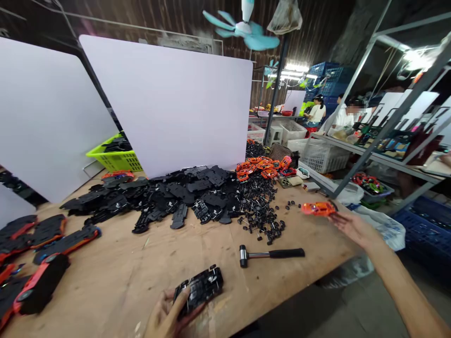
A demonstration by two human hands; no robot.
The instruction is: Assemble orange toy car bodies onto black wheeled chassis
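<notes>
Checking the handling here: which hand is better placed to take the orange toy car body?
Probably the right hand: it is open, beside the orange toy car body, while the left hand holds a black car chassis.

On the table (116, 277), a heap of toy car chassis (183, 195) is spread across the middle, with loose wheels (262, 211) to its right and car shells (257, 168) behind those. A hammer (271, 255) is laid nearer the front edge, and assembled cars (66, 241) are lined up at the left. A chassis (199, 287) is held in the left hand (165, 314); a shell (319, 209) is at the right hand (355, 230). Boards (165, 98) are stood behind the table.
</notes>
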